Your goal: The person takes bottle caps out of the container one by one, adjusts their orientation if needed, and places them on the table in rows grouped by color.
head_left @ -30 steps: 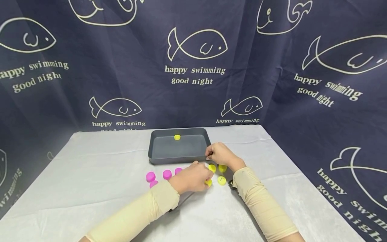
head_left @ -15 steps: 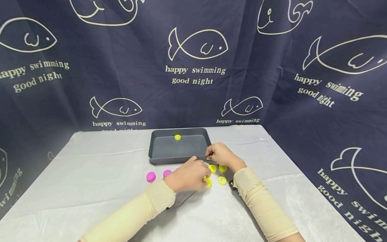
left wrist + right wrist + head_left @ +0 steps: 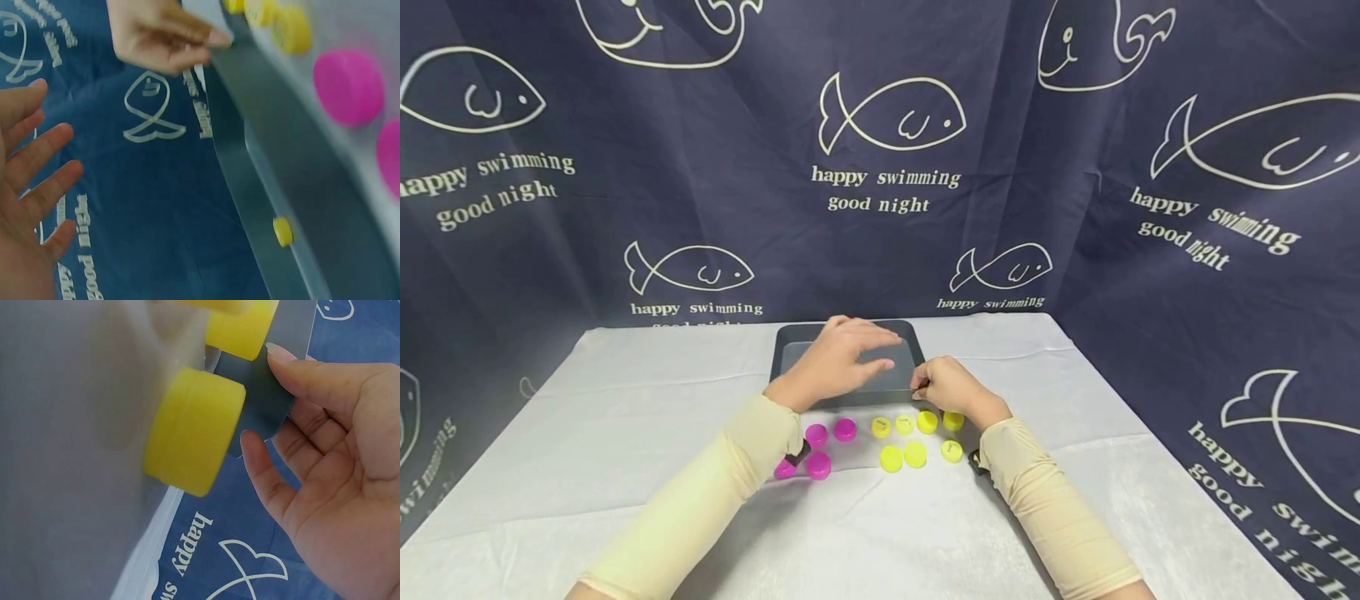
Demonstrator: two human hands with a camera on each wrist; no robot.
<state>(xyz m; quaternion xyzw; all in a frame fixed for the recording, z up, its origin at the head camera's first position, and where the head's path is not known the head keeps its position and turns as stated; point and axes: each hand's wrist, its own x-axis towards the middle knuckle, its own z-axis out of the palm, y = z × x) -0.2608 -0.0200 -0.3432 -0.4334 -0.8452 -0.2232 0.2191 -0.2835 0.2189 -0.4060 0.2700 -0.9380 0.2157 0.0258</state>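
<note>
In the head view my left hand (image 3: 835, 362) is raised over the dark grey baking tray (image 3: 782, 385), fingers extended and holding nothing. The left wrist view shows its fingers (image 3: 53, 181) spread apart. My right hand (image 3: 951, 386) pinches the tray's rim at the near right corner; in the right wrist view the thumb (image 3: 319, 375) lies on the tray wall. Several yellow bottle caps (image 3: 915, 453) sit on the table just in front of the tray. Magenta bottle caps (image 3: 818, 465) lie to their left, partly behind my left wrist. A yellow cap (image 3: 283, 232) inside the tray is hidden in the head view.
A white cloth (image 3: 625, 467) covers the table. Dark blue curtains (image 3: 880, 250) printed with fish and lettering stand behind it and on both sides. The tray lies close to the table's back edge.
My left hand has left the yellow caps and moved up and left over the tray, its fingers now stretched out. More caps show. My right hand stays on the tray's corner.
</note>
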